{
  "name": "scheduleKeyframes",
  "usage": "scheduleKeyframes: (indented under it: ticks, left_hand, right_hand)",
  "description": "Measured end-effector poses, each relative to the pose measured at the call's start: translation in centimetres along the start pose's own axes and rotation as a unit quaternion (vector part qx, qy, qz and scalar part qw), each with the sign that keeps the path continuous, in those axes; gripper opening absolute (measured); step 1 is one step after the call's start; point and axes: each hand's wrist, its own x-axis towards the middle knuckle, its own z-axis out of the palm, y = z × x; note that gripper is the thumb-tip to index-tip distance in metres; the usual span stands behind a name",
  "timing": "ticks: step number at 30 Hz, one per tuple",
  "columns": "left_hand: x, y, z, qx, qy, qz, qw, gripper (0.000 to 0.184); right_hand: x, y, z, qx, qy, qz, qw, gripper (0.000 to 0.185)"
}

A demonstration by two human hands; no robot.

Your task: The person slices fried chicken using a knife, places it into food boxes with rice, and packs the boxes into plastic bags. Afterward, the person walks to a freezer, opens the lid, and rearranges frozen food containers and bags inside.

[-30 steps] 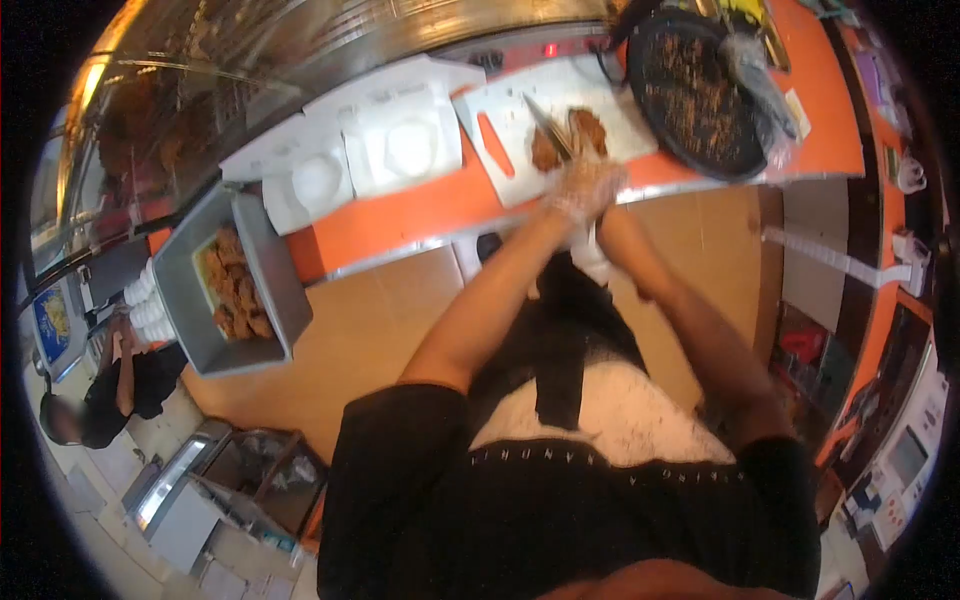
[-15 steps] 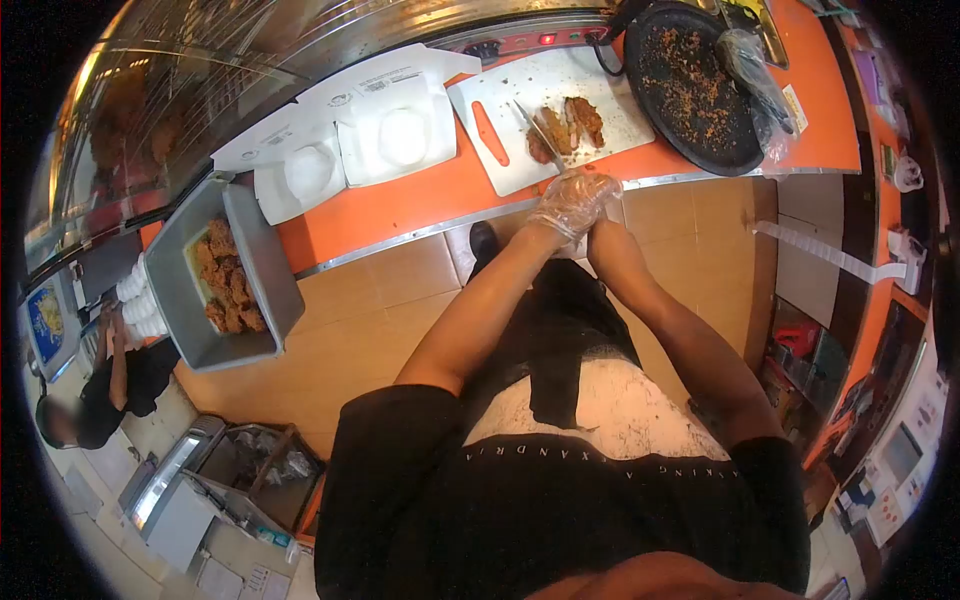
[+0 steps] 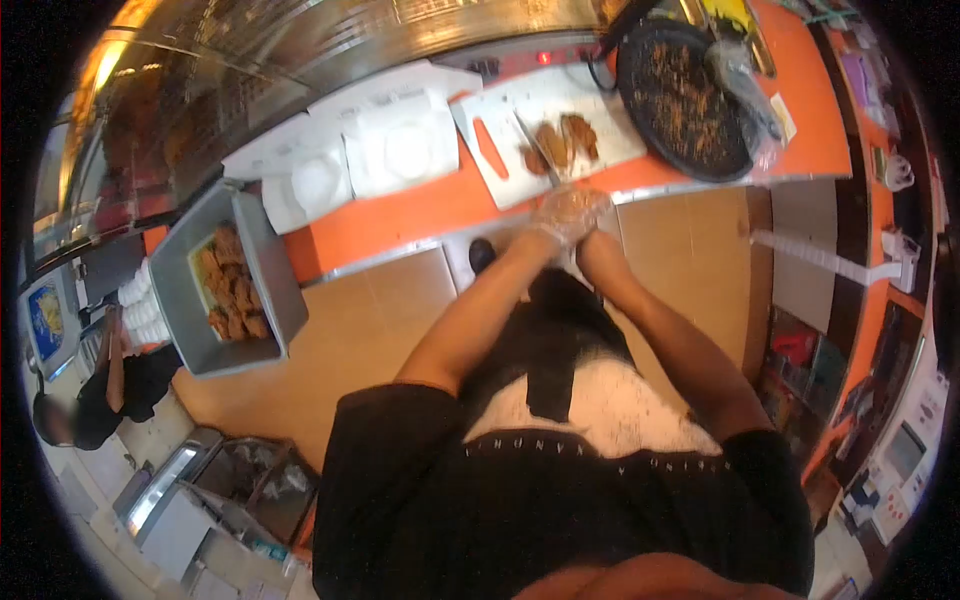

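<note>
"What's on the cutting board [image 3: 625, 145]?"
"3 browned pieces [image 3: 580, 137], 1 blade [image 3: 531, 132] among them; 2 open boxes [image 3: 440, 160] beside the board."
"And the 2 hands?"
"Gloved left hand [image 3: 572, 212] near the blade, right hand [image 3: 600, 257] adjoining; grips hidden, can't tell."

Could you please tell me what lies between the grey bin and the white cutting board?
In the head view, two open white boxes sit side by side on the orange counter between them.

The worn T-shirt [image 3: 560, 510] is black, short-sleeved, with small white lettering [image 3: 512, 443] and a pale, dark-speckled area [image 3: 640, 405]; trousers [image 3: 565, 312] are black, one shoe [image 3: 482, 255] dark; the left hand [image 3: 572, 212] has a transparent glove [image 3: 556, 216].
</note>
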Motion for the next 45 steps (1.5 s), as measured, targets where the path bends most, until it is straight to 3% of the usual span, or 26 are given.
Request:
scheduleKeyframes:
  ticks: [2,4,9,13,18,22,24,27,33,39,45]
  left_hand:
    - [0.3,0.6,-1.1,0.032,0.017,-0.010,0.999,0.034]
    - [1.3,-0.1,-0.7,-0.055,0.039,0.039,0.997,0.028]
    - [5.1,1.8,0.1,-0.054,0.091,0.136,0.985,0.023]
    - [6.2,3.2,-0.1,-0.139,0.025,0.063,0.988,0.028]
    - [6.3,3.9,1.2,0.011,0.005,0.098,0.995,0.027]
    - [6.8,3.8,2.3,0.008,-0.050,0.081,0.995,0.027]
    - [7.0,3.8,2.0,-0.009,-0.055,0.057,0.997,0.028]
    - [6.9,3.7,1.8,-0.072,-0.054,0.037,0.995,0.028]
    - [7.1,4.0,2.7,-0.007,-0.005,0.060,0.998,0.027]
    - [7.2,2.6,3.3,-0.058,0.038,0.067,0.995,0.028]
    - [7.4,2.9,2.6,-0.066,0.004,0.034,0.997,0.026]
  right_hand:
    - [-0.3,-1.7,-2.2,0.036,0.034,-0.022,0.999,0.025]
    - [-1.3,-3.7,-5.6,0.029,0.005,0.041,0.999,0.027]
    - [-2.9,-3.4,-8.1,0.011,0.097,0.061,0.993,0.022]
    - [-3.1,-2.2,-9.1,-0.001,0.116,0.076,0.990,0.022]
    - [-4.0,-1.5,-8.8,0.026,0.118,0.091,0.989,0.021]
    - [-3.5,0.2,-8.0,0.023,0.082,0.129,0.988,0.021]
    - [-3.3,0.8,-8.0,0.009,0.087,0.098,0.991,0.022]
    - [-2.9,0.6,-8.2,-0.001,0.085,0.099,0.991,0.022]
    - [-3.1,0.3,-8.8,0.013,0.093,0.113,0.989,0.018]
    - [-2.0,0.7,-8.6,-0.021,0.057,0.107,0.992,0.021]
    - [-1.9,0.5,-9.2,-0.015,0.043,0.114,0.992,0.021]
